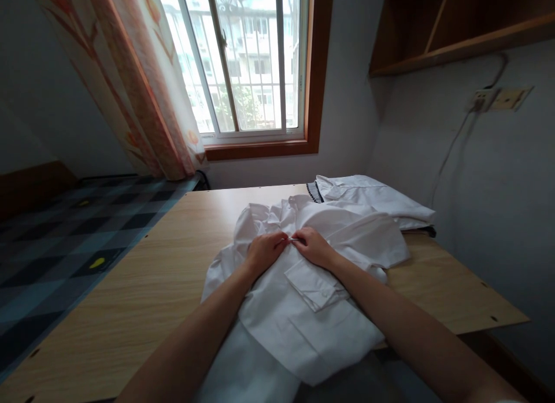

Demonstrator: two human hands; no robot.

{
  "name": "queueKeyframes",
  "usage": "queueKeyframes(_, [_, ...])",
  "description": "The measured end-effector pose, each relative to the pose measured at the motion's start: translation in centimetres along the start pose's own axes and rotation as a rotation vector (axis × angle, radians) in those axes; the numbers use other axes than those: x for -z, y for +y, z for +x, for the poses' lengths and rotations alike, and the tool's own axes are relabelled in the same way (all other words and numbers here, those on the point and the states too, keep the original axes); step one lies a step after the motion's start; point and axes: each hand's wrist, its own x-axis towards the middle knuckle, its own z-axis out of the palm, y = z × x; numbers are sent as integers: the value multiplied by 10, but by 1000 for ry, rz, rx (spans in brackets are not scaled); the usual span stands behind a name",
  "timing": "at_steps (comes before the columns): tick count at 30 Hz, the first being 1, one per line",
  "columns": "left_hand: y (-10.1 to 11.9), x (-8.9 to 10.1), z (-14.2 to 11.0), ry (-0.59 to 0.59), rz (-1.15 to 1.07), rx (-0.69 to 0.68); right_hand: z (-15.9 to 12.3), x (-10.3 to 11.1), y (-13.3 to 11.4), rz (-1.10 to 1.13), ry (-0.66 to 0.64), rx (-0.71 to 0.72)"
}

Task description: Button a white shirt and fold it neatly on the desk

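A rumpled white shirt lies spread over the wooden table, its lower part hanging over the near edge. My left hand is closed on the shirt's front, thumb and fingers pinched together. Close beside it, my right hand pinches the same strip of cloth, and the fingertips of both hands nearly meet. Whether a button sits between them is too small to tell. One cuff with a small button rests on the shirt just below my right hand.
Folded white clothes are stacked at the table's far right, with dark-edged fabric under them. The wooden table adjoins a bed with a checked cover on the left. A window, a curtain and a wall shelf stand beyond.
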Motion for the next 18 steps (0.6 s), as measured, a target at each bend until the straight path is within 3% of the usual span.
queueKeyframes(9, [-4, 1, 0, 49, 60, -116, 2, 3, 6, 109, 70, -106])
queueKeyframes(14, [-14, 22, -1, 82, 115, -29, 3, 6, 18, 340, 179, -194])
queueKeyframes(18, [-28, 44, -2, 56, 218, 15, 3, 7, 23, 319, 321, -171])
